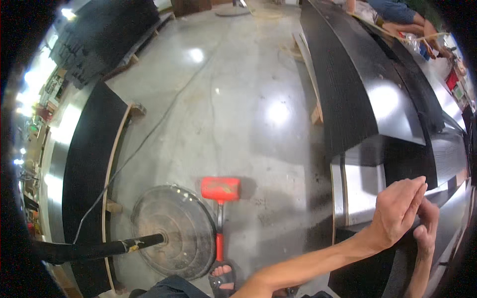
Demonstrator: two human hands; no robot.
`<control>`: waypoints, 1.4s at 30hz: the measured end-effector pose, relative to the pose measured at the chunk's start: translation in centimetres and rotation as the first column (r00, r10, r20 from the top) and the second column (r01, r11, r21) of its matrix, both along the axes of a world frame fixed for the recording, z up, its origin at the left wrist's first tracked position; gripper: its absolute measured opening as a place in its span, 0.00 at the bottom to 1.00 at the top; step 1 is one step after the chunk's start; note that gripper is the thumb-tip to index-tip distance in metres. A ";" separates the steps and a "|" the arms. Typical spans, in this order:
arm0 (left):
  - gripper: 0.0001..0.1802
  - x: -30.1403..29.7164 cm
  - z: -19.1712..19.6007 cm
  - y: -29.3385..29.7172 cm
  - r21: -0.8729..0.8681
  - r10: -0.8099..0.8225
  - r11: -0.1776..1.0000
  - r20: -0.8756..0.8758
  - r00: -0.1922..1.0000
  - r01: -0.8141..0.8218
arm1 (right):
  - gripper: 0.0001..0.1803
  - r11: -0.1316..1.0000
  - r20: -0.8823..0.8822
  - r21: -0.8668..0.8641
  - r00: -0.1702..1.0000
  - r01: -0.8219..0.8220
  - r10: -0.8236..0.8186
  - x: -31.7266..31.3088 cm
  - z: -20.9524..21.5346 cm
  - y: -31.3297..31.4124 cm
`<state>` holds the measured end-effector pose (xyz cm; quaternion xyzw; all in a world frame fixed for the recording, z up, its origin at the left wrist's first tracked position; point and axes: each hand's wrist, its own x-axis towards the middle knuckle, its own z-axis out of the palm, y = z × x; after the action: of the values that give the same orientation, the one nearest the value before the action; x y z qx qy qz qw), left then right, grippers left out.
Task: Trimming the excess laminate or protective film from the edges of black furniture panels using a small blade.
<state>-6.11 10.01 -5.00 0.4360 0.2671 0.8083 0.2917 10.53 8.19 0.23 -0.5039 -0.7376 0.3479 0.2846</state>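
Both hands are close together at the right, over a black wood-grain cabinet piece (348, 89) with an open compartment. My left hand (397, 211) has its fingers pressed together in a pinch; whatever they hold, if anything, is too small or hidden. Just behind and beneath it, my right hand (427, 228) is curled, its fingertips partly covered by the left hand. Below the hands, a pale inner panel (362, 193) shows inside the compartment.
A red mallet (220, 189) lies on the grey floor by my foot. Left of it is a round black stand base (171, 233) with a pole (104, 250). A cable (164, 116) crosses the floor. Black panels (89, 149) line the left; another person (407, 22) is at the far right.
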 end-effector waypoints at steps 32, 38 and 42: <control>0.30 -2.2 -17.8 -4.1 -0.311 -0.931 0.355 -0.030 0.364 0.882 | 0.15 0.976 0.108 -0.125 0.981 0.177 -0.164 -2.5 2.4 0.7; 0.32 -2.0 -11.7 -3.1 -0.262 -0.932 0.355 -0.019 0.363 0.897 | 0.15 0.977 0.046 -0.188 0.995 0.097 -0.090 -1.2 1.5 1.0; 0.29 -1.3 -10.6 -1.7 -0.174 -0.946 0.321 -0.109 0.305 0.931 | 0.15 0.980 0.070 -0.160 0.992 0.115 -0.105 -0.9 1.8 0.9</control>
<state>-7.40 8.34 -15.57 0.5729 0.0213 0.4307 0.6970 9.66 9.06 2.07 -0.5759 -0.6859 0.3754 0.2386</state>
